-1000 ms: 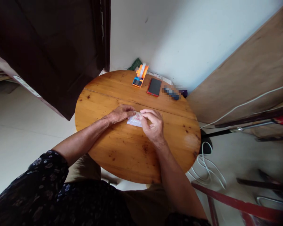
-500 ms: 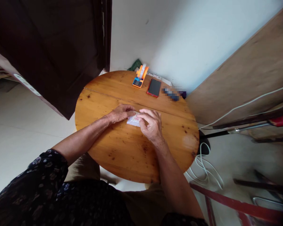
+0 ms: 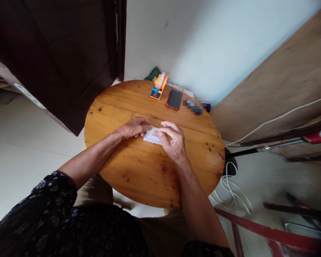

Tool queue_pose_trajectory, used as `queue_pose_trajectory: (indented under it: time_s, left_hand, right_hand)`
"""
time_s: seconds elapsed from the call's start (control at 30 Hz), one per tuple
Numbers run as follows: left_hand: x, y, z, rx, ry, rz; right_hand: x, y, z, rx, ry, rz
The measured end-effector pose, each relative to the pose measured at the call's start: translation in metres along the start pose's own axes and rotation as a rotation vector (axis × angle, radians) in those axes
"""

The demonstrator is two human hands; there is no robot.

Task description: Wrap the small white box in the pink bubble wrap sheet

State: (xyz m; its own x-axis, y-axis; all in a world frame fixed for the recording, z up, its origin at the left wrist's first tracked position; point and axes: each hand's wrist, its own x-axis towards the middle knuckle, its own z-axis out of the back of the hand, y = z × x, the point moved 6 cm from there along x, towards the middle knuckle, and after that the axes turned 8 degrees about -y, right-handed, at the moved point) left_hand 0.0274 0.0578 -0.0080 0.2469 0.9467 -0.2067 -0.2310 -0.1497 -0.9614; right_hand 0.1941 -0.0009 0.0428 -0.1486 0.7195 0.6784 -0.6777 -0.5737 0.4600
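A small whitish packet with red print (image 3: 153, 136) lies on the round wooden table (image 3: 139, 160), between my two hands. My left hand (image 3: 136, 127) is at the packet's upper left corner, with its thumb and fingers closed on that edge. My right hand (image 3: 173, 139) is at the packet's right side, its fingers curled and the thumb and a fingertip touching the right edge. The right hand's palm side hides the packet's right end.
At the table's back stand an orange tape dispenser (image 3: 159, 86), a phone with a red case (image 3: 174, 99) and a blurred dark item (image 3: 193, 106). A dark door (image 3: 56, 53) is at the left. A white cable (image 3: 232, 192) and red frame (image 3: 267, 231) are at the right.
Both hands have moved slightly apart, the left to the left and the right to the right. More of the packet's printed face now shows between them.
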Motion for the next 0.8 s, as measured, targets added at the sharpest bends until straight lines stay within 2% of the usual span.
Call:
queue_pose_trajectory:
  time_s: [0.3,0.53,0.67,0.8]
  left_hand:
    - [-0.002,-0.001,-0.004,0.005,0.034,-0.011]
    - [-0.001,-0.004,0.000,-0.012,-0.052,0.031]
    - [-0.001,-0.008,0.010,-0.038,-0.150,0.046]
    - [-0.002,-0.010,0.014,-0.048,-0.170,0.063]
  right_hand:
    - [-0.003,0.000,-0.007,-0.034,0.031,0.069]
    - [0.005,-0.011,0.012,0.163,-0.086,-0.105]
    - [0.006,-0.017,0.010,0.226,0.006,-0.158]
    - [0.003,-0.021,0.002,0.238,0.057,-0.212]
